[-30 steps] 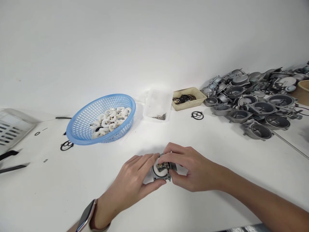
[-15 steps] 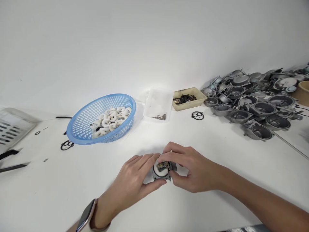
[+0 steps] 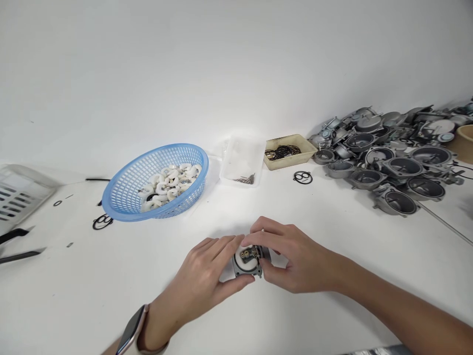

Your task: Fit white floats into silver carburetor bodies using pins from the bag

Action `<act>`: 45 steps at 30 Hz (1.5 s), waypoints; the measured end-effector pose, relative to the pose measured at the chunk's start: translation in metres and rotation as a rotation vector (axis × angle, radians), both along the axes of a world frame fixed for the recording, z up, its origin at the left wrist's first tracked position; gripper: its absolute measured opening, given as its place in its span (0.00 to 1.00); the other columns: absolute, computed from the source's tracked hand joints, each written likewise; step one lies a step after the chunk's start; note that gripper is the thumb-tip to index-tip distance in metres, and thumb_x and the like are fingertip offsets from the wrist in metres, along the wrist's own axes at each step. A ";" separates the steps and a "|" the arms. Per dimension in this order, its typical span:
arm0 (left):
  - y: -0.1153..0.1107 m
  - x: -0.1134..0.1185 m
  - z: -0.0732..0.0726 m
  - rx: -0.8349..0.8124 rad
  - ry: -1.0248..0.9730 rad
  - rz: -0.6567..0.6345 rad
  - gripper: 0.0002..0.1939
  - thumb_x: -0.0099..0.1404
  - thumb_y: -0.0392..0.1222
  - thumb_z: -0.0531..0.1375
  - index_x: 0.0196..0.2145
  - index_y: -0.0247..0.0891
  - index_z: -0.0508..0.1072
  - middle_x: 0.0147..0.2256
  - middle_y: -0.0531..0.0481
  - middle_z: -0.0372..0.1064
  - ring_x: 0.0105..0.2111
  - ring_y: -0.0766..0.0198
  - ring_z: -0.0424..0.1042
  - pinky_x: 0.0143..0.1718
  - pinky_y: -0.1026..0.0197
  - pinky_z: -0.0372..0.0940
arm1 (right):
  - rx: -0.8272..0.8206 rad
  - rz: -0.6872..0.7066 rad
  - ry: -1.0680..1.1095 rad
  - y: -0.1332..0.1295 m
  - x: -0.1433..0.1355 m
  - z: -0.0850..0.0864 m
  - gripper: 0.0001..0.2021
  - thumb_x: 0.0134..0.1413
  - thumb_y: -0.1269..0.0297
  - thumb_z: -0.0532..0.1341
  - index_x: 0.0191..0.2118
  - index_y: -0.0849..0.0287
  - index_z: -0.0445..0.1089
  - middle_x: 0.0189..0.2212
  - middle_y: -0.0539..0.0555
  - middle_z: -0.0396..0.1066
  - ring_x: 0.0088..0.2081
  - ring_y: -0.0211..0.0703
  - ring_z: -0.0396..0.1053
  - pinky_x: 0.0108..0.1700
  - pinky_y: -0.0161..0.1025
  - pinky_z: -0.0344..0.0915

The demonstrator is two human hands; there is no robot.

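Observation:
A small grey metal carburetor lies face up between my hands, at the lower middle of the view. Set inside its round opening is a white curved float beside brass jets. My left hand grips the carburetor from the left, thumb at the near edge and fingers along the far edge. From the right, my right hand closes its thumb and fingertips on the carburetor's right side. Whether a small part is pinched there is hidden by the fingers.
A blue basket holds several white floats. Behind are a white tray with metal pins and a cream box of black gaskets. Grey carburetor parts are heaped at right. A loose gasket and black-handled tool lie about.
My right thumb and fingers have shifted slightly at the carburetor's right side, showing a bit more of its metal there. My left hand keeps its grip in place.

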State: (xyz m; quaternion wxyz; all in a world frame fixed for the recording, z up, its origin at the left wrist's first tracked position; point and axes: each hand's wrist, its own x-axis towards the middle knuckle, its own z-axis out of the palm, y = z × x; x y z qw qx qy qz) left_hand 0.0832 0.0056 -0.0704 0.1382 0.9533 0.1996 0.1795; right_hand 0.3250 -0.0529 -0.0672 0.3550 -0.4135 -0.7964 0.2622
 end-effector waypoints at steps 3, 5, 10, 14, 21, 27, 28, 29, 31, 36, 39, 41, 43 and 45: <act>0.000 0.000 0.000 -0.011 0.002 0.000 0.24 0.75 0.51 0.61 0.62 0.40 0.62 0.54 0.42 0.75 0.46 0.52 0.78 0.45 0.50 0.71 | -0.002 -0.004 -0.004 0.000 0.000 0.000 0.22 0.55 0.76 0.59 0.55 0.53 0.70 0.42 0.51 0.67 0.29 0.34 0.63 0.29 0.33 0.61; 0.000 0.000 0.001 -0.016 0.003 0.001 0.23 0.75 0.51 0.61 0.62 0.40 0.62 0.54 0.42 0.75 0.46 0.52 0.78 0.45 0.50 0.71 | -0.001 -0.010 -0.008 -0.001 0.000 0.000 0.22 0.55 0.75 0.59 0.55 0.53 0.70 0.42 0.51 0.67 0.29 0.34 0.62 0.29 0.33 0.61; -0.001 0.000 0.002 0.005 0.000 0.004 0.23 0.75 0.50 0.61 0.62 0.39 0.63 0.53 0.42 0.75 0.45 0.52 0.79 0.44 0.51 0.72 | 0.005 -0.010 -0.001 0.000 0.000 0.000 0.22 0.55 0.75 0.59 0.55 0.53 0.70 0.43 0.52 0.68 0.29 0.34 0.63 0.30 0.34 0.62; -0.001 0.000 0.001 0.009 -0.001 0.007 0.24 0.75 0.51 0.61 0.62 0.39 0.63 0.53 0.42 0.76 0.45 0.52 0.79 0.44 0.51 0.72 | 0.010 -0.013 -0.004 0.000 0.000 -0.001 0.23 0.55 0.76 0.59 0.55 0.51 0.70 0.42 0.51 0.67 0.29 0.34 0.64 0.30 0.33 0.62; 0.000 0.000 0.000 -0.017 0.014 0.006 0.24 0.76 0.51 0.60 0.63 0.40 0.61 0.54 0.42 0.75 0.46 0.52 0.77 0.45 0.50 0.70 | 0.004 -0.031 -0.001 0.000 -0.001 -0.002 0.21 0.57 0.75 0.59 0.54 0.53 0.71 0.43 0.51 0.67 0.27 0.33 0.61 0.28 0.33 0.60; -0.001 -0.001 -0.002 -0.007 0.002 0.007 0.25 0.75 0.50 0.61 0.63 0.39 0.61 0.54 0.43 0.75 0.46 0.53 0.77 0.45 0.50 0.70 | 0.001 -0.032 0.011 0.000 -0.001 -0.003 0.22 0.56 0.75 0.60 0.55 0.52 0.71 0.42 0.51 0.67 0.29 0.34 0.63 0.29 0.34 0.61; -0.002 -0.001 -0.002 -0.007 0.000 0.008 0.25 0.75 0.50 0.61 0.63 0.39 0.61 0.54 0.43 0.75 0.46 0.53 0.77 0.45 0.50 0.70 | 0.002 -0.030 0.012 0.000 -0.001 -0.003 0.22 0.56 0.75 0.60 0.55 0.52 0.71 0.42 0.51 0.67 0.30 0.34 0.64 0.30 0.34 0.61; -0.002 -0.001 -0.001 -0.009 0.001 0.007 0.25 0.75 0.50 0.61 0.63 0.39 0.61 0.54 0.43 0.75 0.46 0.53 0.77 0.45 0.50 0.70 | 0.004 -0.028 0.012 0.000 -0.001 -0.003 0.22 0.56 0.75 0.59 0.55 0.52 0.71 0.42 0.51 0.67 0.30 0.35 0.64 0.30 0.34 0.62; -0.002 -0.001 -0.001 -0.017 0.004 0.006 0.24 0.75 0.50 0.61 0.63 0.40 0.61 0.54 0.43 0.74 0.46 0.53 0.77 0.46 0.50 0.70 | 0.008 -0.025 0.012 0.000 -0.001 -0.003 0.22 0.56 0.75 0.59 0.55 0.53 0.71 0.42 0.51 0.67 0.31 0.35 0.65 0.30 0.34 0.62; -0.001 0.000 0.000 -0.039 0.000 0.005 0.23 0.76 0.51 0.61 0.62 0.40 0.62 0.54 0.44 0.74 0.47 0.54 0.77 0.46 0.51 0.69 | 0.009 -0.018 0.000 -0.001 -0.001 -0.002 0.20 0.55 0.75 0.59 0.53 0.55 0.72 0.42 0.52 0.68 0.30 0.35 0.64 0.29 0.35 0.62; -0.001 0.000 0.001 -0.051 0.007 0.005 0.23 0.75 0.51 0.61 0.62 0.41 0.62 0.55 0.45 0.74 0.47 0.54 0.77 0.47 0.51 0.69 | 0.010 -0.006 -0.005 -0.002 -0.002 -0.001 0.21 0.54 0.76 0.59 0.53 0.55 0.72 0.41 0.51 0.68 0.29 0.35 0.63 0.29 0.35 0.61; -0.001 0.000 0.001 -0.049 0.009 0.004 0.23 0.76 0.51 0.61 0.62 0.40 0.62 0.55 0.45 0.74 0.47 0.54 0.77 0.47 0.51 0.69 | 0.018 -0.006 -0.004 -0.002 -0.002 -0.001 0.21 0.54 0.76 0.59 0.53 0.56 0.72 0.41 0.51 0.68 0.29 0.34 0.63 0.29 0.35 0.61; -0.001 0.000 0.001 -0.043 0.005 0.003 0.23 0.76 0.51 0.60 0.62 0.40 0.62 0.55 0.44 0.74 0.47 0.54 0.77 0.46 0.52 0.69 | 0.021 -0.012 -0.003 -0.002 -0.002 -0.001 0.20 0.55 0.75 0.59 0.53 0.56 0.72 0.41 0.51 0.68 0.28 0.34 0.62 0.28 0.34 0.60; -0.001 0.000 0.002 -0.036 -0.001 0.002 0.23 0.76 0.51 0.60 0.62 0.40 0.62 0.54 0.44 0.74 0.47 0.54 0.77 0.46 0.52 0.69 | 0.013 -0.018 -0.002 -0.001 -0.002 -0.002 0.20 0.55 0.75 0.59 0.53 0.55 0.72 0.41 0.51 0.68 0.28 0.34 0.63 0.28 0.34 0.61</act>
